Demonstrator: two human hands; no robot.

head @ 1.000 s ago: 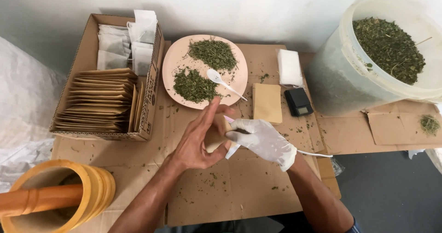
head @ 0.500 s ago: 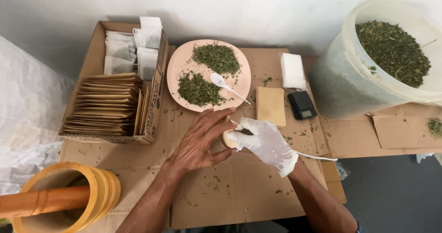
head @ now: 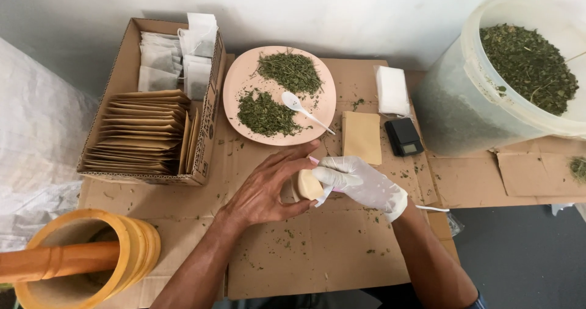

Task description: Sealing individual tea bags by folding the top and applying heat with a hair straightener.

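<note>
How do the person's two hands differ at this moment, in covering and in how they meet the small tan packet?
The left hand is bare; the right hand wears a white glove. The left hand cups the small tan packet from the side with spread fingers, while the right hand pinches at its edge with gloved fingertips. Both hover over the cardboard sheet, below the pink plate of dried herbs.

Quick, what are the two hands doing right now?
Left hand: bare, curled around a small tan packet, holding it.
Right hand: in a white glove, fingers pinching the same packet's edge.
</note>
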